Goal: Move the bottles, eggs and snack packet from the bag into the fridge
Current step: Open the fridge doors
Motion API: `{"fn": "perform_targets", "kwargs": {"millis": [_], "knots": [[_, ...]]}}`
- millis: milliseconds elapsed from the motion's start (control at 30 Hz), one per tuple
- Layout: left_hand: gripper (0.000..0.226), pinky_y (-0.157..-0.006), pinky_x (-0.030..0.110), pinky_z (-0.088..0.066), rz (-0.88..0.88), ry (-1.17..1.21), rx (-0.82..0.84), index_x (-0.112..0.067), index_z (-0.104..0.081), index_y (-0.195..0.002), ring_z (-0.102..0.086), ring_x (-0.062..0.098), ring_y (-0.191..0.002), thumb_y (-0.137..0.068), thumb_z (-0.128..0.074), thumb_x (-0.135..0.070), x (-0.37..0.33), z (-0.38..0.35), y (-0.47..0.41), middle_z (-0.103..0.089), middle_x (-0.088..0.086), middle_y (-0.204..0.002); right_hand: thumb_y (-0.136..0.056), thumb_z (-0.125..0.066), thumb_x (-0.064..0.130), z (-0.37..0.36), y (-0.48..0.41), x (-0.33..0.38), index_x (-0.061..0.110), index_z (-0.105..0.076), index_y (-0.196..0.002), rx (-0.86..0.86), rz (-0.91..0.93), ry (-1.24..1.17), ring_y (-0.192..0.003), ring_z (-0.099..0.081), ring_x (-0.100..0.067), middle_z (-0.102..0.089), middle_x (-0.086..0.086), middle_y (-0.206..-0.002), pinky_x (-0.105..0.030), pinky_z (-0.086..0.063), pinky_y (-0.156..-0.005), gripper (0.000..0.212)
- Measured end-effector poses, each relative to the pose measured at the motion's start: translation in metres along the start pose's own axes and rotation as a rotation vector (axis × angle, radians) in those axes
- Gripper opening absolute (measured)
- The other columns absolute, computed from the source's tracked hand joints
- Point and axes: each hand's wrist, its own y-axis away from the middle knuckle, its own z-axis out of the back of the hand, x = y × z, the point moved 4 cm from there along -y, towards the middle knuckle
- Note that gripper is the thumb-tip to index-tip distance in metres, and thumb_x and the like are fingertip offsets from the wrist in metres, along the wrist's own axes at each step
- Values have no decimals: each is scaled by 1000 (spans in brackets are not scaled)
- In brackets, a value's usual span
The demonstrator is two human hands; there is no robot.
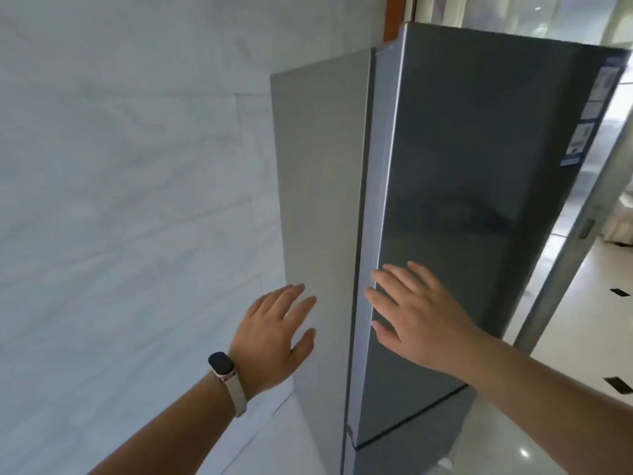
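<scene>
A tall grey fridge (462, 186) stands against the marble wall, its dark glossy upper door shut against the body. My right hand (421, 313) lies flat on that door near its left edge, fingers spread, holding nothing. My left hand (274, 334), with a watch on its wrist, is held open beside the fridge's lighter grey side panel (318, 200), fingers apart and empty. The bag, bottles, eggs and snack packet are out of view.
A white marble wall (120, 183) fills the left. A lower fridge door (404, 450) sits below the upper one. To the right a metal door frame (561, 269) opens onto a glossy tiled floor (582, 337). Labels (592, 111) are stuck on the door's right edge.
</scene>
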Motion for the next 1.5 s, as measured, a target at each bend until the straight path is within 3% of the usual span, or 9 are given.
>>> {"fn": "perform_targets", "kwargs": {"millis": [267, 467, 667, 933, 1133, 1500], "knots": [[53, -105, 40, -42, 95, 231, -71, -23, -49, -139, -49, 25, -132, -93, -42, -48, 10, -17, -74, -48, 2, -147, -91, -49, 33, 12, -40, -28, 13, -62, -120, -148, 54, 46, -128, -47, -31, -56, -13, -132, -52, -31, -110, 38], [56, -105, 43, -45, -69, 309, -144, -23, -39, -145, -47, 26, -133, -94, -48, -44, 18, -38, -131, -43, 5, -151, -90, -49, 33, 20, -65, -29, 12, -63, -120, -198, -16, 145, -131, -45, -31, -56, -15, -134, -54, -31, -110, 38], [63, -111, 48, -39, -281, 442, -299, -17, -33, -149, -33, 30, -144, -94, -55, -39, 23, -62, -179, -28, 12, -159, -92, -47, 31, 28, -87, -35, 11, -64, -117, -235, -142, 269, -132, -44, -29, -56, -15, -135, -54, -26, -113, 37], [64, -109, 61, -34, -513, 527, -565, -9, -33, -145, -25, 41, -144, -92, -54, -38, 20, -90, -218, -24, 21, -153, -93, -45, 32, 25, -108, -31, 13, -67, -116, -188, -335, 431, -137, -40, -28, -54, -14, -139, -59, -24, -112, 37], [62, -118, 49, -17, -528, 568, -695, -18, -24, -148, -18, 32, -146, -95, -43, -44, 20, -105, -227, -28, 20, -151, -92, -44, 33, 20, -117, -26, 15, -65, -120, -115, -431, 520, -137, -40, -30, -52, -12, -142, -61, -22, -113, 39], [62, -117, 46, -22, -559, 576, -822, -19, -33, -146, -29, 33, -142, -92, -46, -47, 18, -112, -232, -36, 18, -148, -89, -50, 36, 14, -123, -27, 21, -66, -115, -75, -469, 648, -134, -39, -31, -55, -10, -138, -64, -24, -110, 35]]}}
